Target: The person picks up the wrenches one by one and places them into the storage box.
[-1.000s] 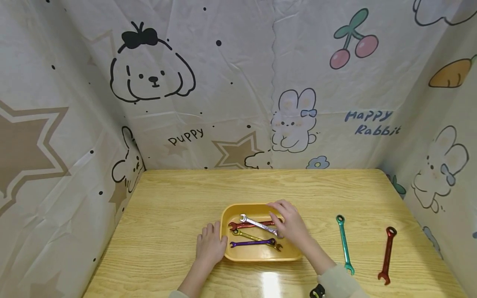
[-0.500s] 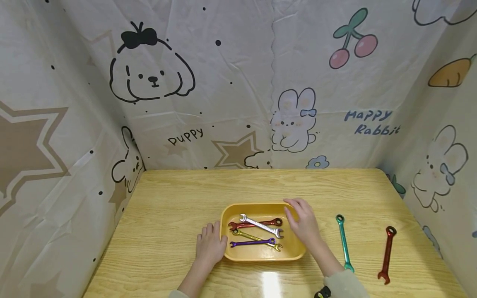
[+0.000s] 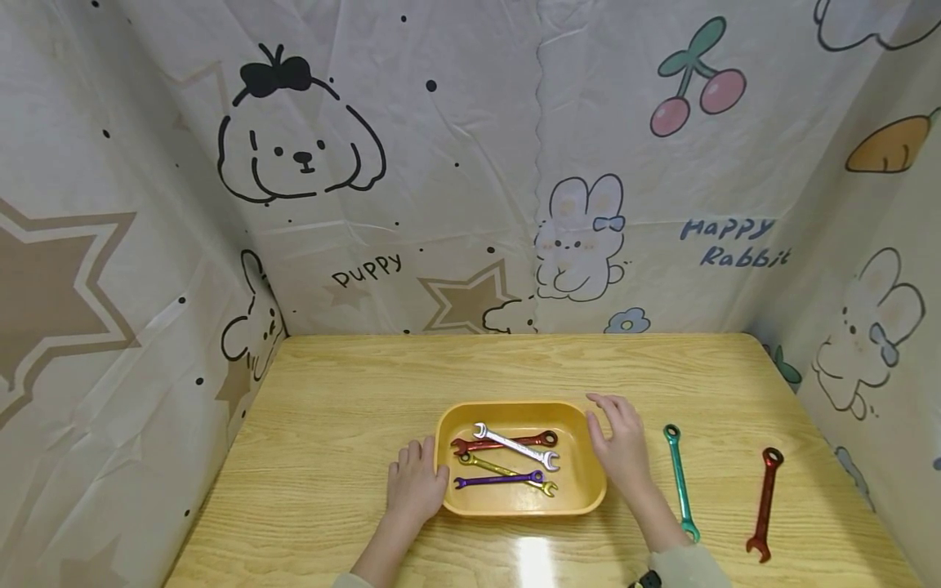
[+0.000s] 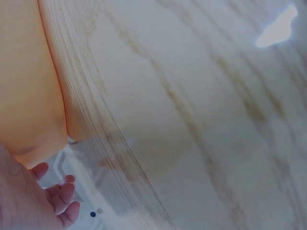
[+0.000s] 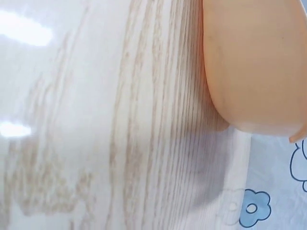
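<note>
You've pulled R hand (image 3: 625,447) right, off wrenches (image 3: 518,447); all 4 stay in tray (image 3: 584,486). Fingers parted, empty; L hand (image 3: 416,486) relaxed, w/o grip.

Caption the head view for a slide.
Left hand and right hand flank a yellow tray of four wrenches; two more wrenches lie outside.

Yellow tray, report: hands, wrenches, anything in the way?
Left hand and right hand flank yellow tray. Inside: silver open-end wrench, red combination wrench, gold combination wrench, purple combination wrench. Teal wrench, dark red combination wrench outside, right. No obstruction seen.
</note>
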`<action>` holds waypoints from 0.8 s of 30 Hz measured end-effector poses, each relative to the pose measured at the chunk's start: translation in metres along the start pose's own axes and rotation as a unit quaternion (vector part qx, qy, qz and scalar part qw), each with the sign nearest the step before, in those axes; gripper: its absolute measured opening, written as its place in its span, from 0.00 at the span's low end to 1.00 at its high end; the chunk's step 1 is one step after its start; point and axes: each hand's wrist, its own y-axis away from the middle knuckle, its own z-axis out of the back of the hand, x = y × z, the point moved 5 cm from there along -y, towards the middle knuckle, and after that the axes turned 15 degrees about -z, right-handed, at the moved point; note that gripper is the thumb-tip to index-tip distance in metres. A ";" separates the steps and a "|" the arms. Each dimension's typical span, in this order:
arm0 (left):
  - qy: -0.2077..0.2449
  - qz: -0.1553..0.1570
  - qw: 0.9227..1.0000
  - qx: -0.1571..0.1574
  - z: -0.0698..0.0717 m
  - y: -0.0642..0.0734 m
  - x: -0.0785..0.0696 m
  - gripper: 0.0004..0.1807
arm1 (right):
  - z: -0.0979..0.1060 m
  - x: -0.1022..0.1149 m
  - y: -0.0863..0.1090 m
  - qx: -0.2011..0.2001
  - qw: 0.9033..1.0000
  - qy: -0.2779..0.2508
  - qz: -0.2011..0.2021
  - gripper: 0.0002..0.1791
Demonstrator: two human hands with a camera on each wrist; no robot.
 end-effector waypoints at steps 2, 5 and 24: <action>0.002 0.001 1.000 0.000 0.000 0.000 0.000 0.25 | 0.003 -0.004 0.000 -0.007 1.000 0.002 -0.005 0.17; 0.002 0.003 1.000 0.000 -0.001 0.000 0.000 0.25 | 0.009 -0.008 0.001 -0.021 1.000 -0.002 -0.006 0.17; 0.002 0.007 1.000 0.004 -0.002 0.000 0.001 0.26 | 0.026 -0.031 0.012 -0.066 0.997 0.017 -0.040 0.17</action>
